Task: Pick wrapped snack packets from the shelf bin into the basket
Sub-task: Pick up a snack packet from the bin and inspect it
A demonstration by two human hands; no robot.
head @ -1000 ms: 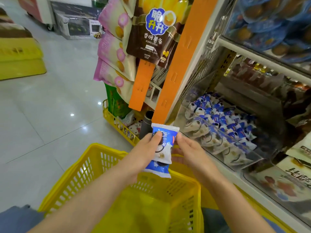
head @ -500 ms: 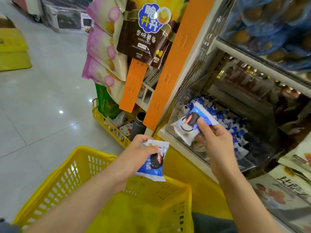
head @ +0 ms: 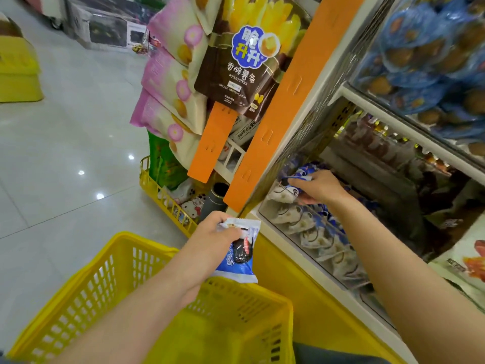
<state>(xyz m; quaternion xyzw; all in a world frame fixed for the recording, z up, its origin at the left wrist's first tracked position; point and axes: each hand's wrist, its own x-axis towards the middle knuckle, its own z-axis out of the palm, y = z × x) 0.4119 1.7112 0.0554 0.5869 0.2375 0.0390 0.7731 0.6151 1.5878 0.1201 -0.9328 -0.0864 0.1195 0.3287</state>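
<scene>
Two snack packets are in hand: our left hand (head: pixel 215 232) grips a first packet (head: pixel 240 254) near its top just above the basket (head: pixel 110 279), our right hand (head: pixel 319 186) curls round a second packet (head: pixel 291 183) inside the clear bin (head: pixel 322 248) on the right, and we judge both light, crinkly, slippery and crushable, best pinched at the sealed ends.

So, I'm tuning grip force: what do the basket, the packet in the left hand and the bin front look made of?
Basket: rigid yellow plastic, slightly glossy, moulded with slotted walls. Packet in the left hand: thin glossy printed film, probably plastic, crimped at the top seal. Bin front: clear hard sheet, acrylic or glass, cannot tell; packets show through it.
</scene>
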